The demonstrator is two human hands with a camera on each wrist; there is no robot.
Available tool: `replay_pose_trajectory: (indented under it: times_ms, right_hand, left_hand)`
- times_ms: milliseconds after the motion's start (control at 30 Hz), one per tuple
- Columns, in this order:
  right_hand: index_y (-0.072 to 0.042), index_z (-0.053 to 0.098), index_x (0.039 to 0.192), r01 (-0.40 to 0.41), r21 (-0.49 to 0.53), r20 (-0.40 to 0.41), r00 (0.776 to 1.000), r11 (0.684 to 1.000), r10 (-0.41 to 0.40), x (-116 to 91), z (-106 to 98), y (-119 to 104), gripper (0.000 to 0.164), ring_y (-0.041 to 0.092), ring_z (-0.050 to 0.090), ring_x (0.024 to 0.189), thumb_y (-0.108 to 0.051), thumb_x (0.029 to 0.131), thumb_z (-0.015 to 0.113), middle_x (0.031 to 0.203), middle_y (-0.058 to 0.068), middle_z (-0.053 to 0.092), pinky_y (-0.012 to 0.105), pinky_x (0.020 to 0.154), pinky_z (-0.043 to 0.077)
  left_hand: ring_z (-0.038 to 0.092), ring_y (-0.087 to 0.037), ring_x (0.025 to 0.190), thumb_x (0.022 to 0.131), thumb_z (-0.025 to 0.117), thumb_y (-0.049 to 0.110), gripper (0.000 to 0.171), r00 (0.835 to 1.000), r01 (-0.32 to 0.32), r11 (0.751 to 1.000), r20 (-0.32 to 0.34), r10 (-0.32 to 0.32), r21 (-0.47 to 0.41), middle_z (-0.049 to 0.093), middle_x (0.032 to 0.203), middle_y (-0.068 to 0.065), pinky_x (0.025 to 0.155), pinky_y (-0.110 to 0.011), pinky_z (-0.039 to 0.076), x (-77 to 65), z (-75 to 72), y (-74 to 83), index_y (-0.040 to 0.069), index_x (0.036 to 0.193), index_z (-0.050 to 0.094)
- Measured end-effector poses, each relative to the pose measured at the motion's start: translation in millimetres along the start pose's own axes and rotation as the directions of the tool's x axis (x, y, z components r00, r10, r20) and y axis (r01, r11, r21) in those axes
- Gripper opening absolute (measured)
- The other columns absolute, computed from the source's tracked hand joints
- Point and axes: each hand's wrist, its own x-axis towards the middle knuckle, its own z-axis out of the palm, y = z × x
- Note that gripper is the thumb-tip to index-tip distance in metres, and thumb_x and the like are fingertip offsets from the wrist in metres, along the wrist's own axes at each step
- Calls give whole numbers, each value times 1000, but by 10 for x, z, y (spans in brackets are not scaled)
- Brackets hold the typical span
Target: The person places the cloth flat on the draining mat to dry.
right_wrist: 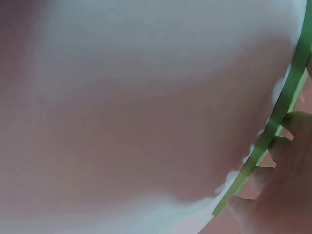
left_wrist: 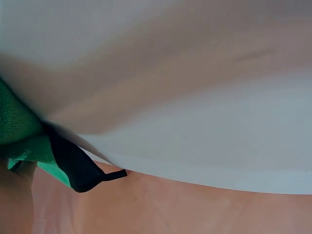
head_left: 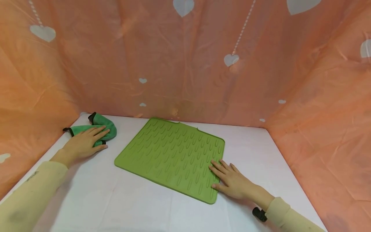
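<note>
A green microfiber cloth (head_left: 110,126) with black edging lies bunched at the back left of the table. My left hand (head_left: 81,144) rests on it, fingers extended over the folds. In the left wrist view the cloth (left_wrist: 22,114) shows a dark trim corner, with part of the hand below it. A flat green ridged drying mat (head_left: 171,154) lies turned at an angle in the middle. My right hand (head_left: 233,182) rests on its right edge, fingers spread. The right wrist view catches the mat's edge (right_wrist: 273,129) side-on, the fingertips (right_wrist: 263,176) along it.
A white surface (head_left: 139,199) lies under everything. Orange curtains (head_left: 188,64) with pale hearts stand along the back and both sides. A small black object (head_left: 259,214), partly hidden, sits at the right wrist by the sleeve.
</note>
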Motion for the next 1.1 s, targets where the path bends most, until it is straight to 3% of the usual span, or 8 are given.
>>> replay_pose_trajectory:
  times_ms: [200,367,500,667,833,933,1100]
  right_hand:
    - [-9,36,162,6,-8,8,1000,1000,-6,-4,-17,-9,74,46,18,156,-54,107,50,171,11,25,74,117,19]
    - [-9,37,162,13,-21,7,1000,1000,-13,1,-48,-16,73,46,19,155,-54,106,51,170,12,26,74,116,20]
    - [-8,38,161,15,-36,14,1000,999,-15,10,-87,-16,73,46,21,155,-55,106,51,169,12,28,74,116,21]
    - [-8,38,161,16,-39,17,1000,999,-15,17,-93,-12,73,47,22,154,-54,106,52,169,14,29,74,116,21]
    - [-7,39,161,16,-27,17,1000,1000,-15,9,-65,-8,73,47,22,154,-54,106,52,169,14,29,74,116,22]
    - [-7,38,161,16,-24,23,1000,1000,-15,7,-62,-7,74,47,22,154,-54,106,52,169,14,29,74,116,21]
    - [-8,38,162,12,-22,26,1000,1000,-11,16,-65,-4,74,47,21,155,-54,106,52,169,13,28,74,116,20]
  left_hand:
    - [37,-54,142,103,65,41,66,1000,-15,1000,18,15,3,42,156,-29,111,-70,34,27,3,-38,1,153,49]
    - [40,-56,138,101,69,38,59,1000,-29,1000,-4,29,-2,46,151,-30,111,-71,32,28,3,-38,4,148,56]
    - [45,-59,129,100,70,36,54,999,-41,999,-21,41,21,50,145,-32,103,-75,37,33,-1,-2,7,145,61]
    - [50,-55,119,98,74,32,46,994,-56,997,-91,60,45,54,136,-31,92,-73,46,43,14,66,11,139,67]
    - [53,-50,111,93,80,23,37,973,-105,994,-202,111,39,58,124,-27,86,-67,50,63,54,103,9,126,74]
    - [51,-47,110,93,79,20,30,971,-85,996,-226,83,4,58,121,-23,82,-66,51,76,51,143,7,120,76]
    - [47,-47,112,98,74,20,26,978,-10,998,-209,-5,-70,56,124,-23,83,-67,48,100,-3,233,7,121,75]
